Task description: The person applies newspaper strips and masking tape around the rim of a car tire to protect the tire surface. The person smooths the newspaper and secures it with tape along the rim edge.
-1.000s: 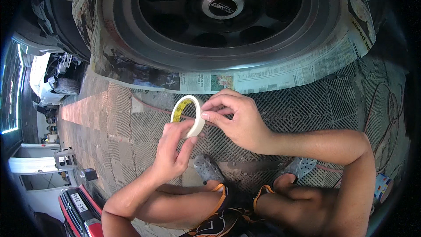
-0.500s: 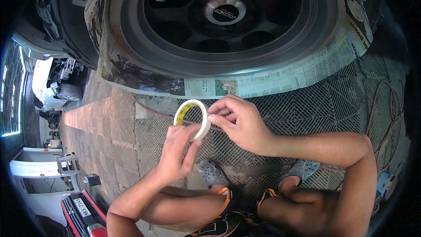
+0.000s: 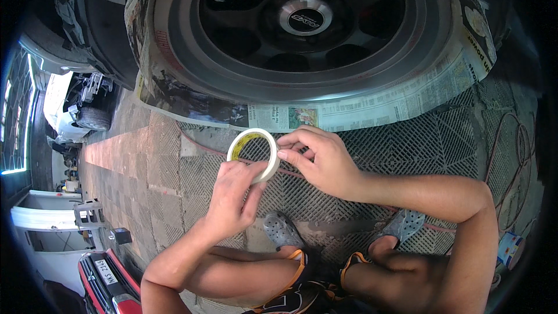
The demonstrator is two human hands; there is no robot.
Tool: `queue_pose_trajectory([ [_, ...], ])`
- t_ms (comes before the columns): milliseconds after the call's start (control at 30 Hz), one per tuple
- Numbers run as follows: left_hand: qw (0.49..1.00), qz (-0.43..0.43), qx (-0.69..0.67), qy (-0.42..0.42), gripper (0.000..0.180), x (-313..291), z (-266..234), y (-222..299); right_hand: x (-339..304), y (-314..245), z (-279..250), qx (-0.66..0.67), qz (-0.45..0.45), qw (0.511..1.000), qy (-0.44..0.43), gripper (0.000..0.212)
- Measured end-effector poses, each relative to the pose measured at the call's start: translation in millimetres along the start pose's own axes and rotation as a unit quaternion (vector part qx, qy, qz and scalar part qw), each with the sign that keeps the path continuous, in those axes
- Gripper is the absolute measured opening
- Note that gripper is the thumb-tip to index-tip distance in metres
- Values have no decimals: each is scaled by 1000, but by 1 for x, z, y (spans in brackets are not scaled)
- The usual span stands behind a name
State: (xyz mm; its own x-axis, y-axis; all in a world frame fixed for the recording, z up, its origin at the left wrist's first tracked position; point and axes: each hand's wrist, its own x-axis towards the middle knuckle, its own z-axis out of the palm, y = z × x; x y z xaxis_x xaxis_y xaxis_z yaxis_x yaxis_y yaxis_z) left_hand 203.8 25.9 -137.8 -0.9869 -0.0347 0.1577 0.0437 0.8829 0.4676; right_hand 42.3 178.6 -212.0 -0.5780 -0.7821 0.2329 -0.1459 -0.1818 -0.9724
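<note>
A cream roll of masking tape [image 3: 271, 166] with a yellow inner core is held upright in front of me. My left hand [image 3: 234, 192] grips its lower edge, fingers inside the ring and thumb outside. At the ring's right side, my right hand [image 3: 322, 160] pinches with thumb and forefinger against the tape's outer face. Whether a loose tape end lies between those fingertips is too small to tell. Beyond both hands stands a wheel with a grey rim [image 3: 325, 84] and dark spokes, its edge lined with newspaper [image 3: 349, 113] over the tyre.
Perforated floor tiles [image 3: 215, 215] lie beneath me. A reddish hose [image 3: 511, 168] coils at right, near a blue can [image 3: 509, 249]. At far left are a white car [image 3: 61, 107], a small black box [image 3: 120, 235] and a red car part [image 3: 110, 279] with a plate. My clogs [image 3: 283, 229] rest on the floor.
The view has shifted slightly. Both hands keep their grip on the masking tape, and the roll has turned a little, with its ring facing me more.
</note>
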Motion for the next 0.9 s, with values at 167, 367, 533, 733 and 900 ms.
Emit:
queue_pose_trajectory([
  [167, 1000, -18, -18, -14, 38, -1, -3, 1, -2, 1, -3, -72, -31, 997, -10, 14],
  [367, 999, -3, -42, -14, 37, 4, -4, 3, 2, 4, 1, -121, -49, 991, -28, 20],
  [533, 998, -24, -54, -25, 38, 1, -3, 5, 3, 4, -1, -135, -41, 989, -41, 23],
  [733, 987, -114, -110, -8, 37, -3, -2, 3, 1, 5, 7, -9, -37, 999, 6, 22],
  [900, 997, -66, -34, -9, 35, -1, -5, 2, 3, 0, 3, 22, -8, 1000, -3, 26],
])
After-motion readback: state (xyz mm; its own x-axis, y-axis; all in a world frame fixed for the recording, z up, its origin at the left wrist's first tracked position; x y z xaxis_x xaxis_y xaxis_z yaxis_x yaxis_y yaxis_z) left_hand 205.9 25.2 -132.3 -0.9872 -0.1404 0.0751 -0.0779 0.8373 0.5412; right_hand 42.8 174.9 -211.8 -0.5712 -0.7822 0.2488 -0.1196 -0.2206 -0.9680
